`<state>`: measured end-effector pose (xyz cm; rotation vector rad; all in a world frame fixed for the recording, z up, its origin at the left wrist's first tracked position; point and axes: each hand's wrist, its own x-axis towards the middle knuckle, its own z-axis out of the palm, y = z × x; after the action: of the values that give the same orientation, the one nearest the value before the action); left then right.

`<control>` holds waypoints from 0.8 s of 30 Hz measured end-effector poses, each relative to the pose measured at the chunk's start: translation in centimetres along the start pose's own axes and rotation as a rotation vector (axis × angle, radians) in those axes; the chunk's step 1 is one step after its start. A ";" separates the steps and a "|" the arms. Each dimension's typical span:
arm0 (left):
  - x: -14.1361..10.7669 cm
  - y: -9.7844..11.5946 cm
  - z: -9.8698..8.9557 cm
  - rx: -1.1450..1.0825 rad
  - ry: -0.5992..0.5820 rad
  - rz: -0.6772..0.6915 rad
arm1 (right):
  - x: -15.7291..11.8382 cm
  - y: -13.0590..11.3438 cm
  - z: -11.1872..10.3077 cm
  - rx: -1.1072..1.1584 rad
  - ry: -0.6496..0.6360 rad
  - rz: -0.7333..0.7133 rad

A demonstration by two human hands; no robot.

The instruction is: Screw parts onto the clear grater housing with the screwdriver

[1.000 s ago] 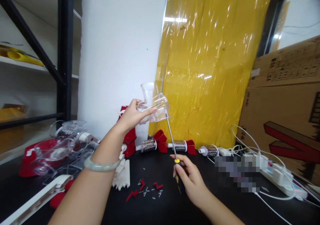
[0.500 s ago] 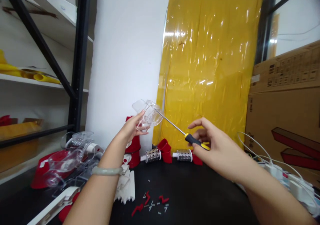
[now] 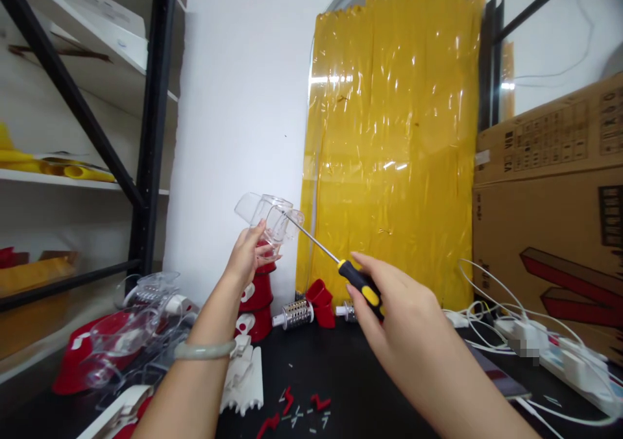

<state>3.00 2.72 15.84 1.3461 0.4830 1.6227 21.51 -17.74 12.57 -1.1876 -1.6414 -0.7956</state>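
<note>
My left hand [image 3: 248,257] holds a clear plastic housing [image 3: 267,221] raised in front of the white wall. My right hand [image 3: 394,315] grips a screwdriver [image 3: 360,286] by its black and yellow handle. Its metal shaft slants up and left, and the tip reaches into the mouth of the clear housing. A pale bangle [image 3: 204,349] sits on my left wrist.
On the black table [image 3: 341,374] lie metal grater drums [image 3: 294,313] with red caps, red bases [image 3: 256,296], white ribbed parts [image 3: 243,377], small red clips and screws [image 3: 296,410]. Clear and red parts [image 3: 111,341] pile at left by a shelf. Cardboard box [image 3: 549,218], power strip and cables [image 3: 549,354] at right.
My right hand lifted the screwdriver off the table and brought its tip into the clear housing, then shifted its grip on the handle. The view tilted up and left.
</note>
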 end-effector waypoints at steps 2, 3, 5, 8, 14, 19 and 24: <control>-0.1 0.4 -0.3 0.023 0.035 0.074 | -1.3 1.8 1.7 0.057 -0.015 0.033; -0.2 0.6 -0.5 0.042 0.049 0.108 | -1.9 2.8 2.6 0.097 -0.057 0.039; -0.5 1.0 -0.6 0.090 0.066 0.167 | -3.4 4.9 4.6 0.193 -0.115 0.062; -1.1 1.5 0.0 0.261 0.045 0.266 | -5.7 7.4 7.4 0.308 -0.142 0.123; -2.9 1.8 2.4 0.658 -0.094 0.479 | -10.1 8.3 10.6 0.660 -0.320 0.362; -4.2 1.7 4.0 0.818 -0.199 0.577 | -11.6 7.8 11.4 0.818 -0.385 0.479; -4.6 1.3 4.7 0.826 -0.228 0.589 | -12.1 8.1 11.5 0.847 -0.404 0.486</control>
<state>6.56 -2.98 15.87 2.4407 0.7001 1.7596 26.85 -9.14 -3.00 -1.0618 -1.6266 0.4538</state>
